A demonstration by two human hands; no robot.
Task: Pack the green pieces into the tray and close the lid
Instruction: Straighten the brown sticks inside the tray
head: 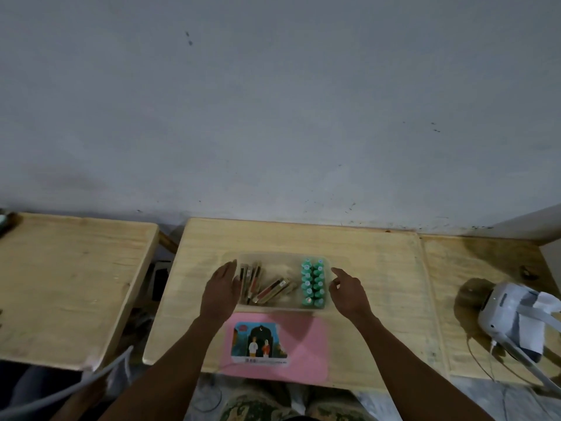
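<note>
Head view showed the clear tray [282,305] mid-table, green pieces [313,283] packed at its right end, pink lid [306,344] just in front. I judged the lid light and slightly flexible, best gripped by its edges. My left hand [221,294] lay flat against the tray's left wall, fingers together; my right hand [349,291] hovered beside it, fingers loosely apart, holding nothing.

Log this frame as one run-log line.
clear plastic tray: green pieces packed at right | pink lid: off, nearer on table | left hand, right hand: open, flanking tray
</note>
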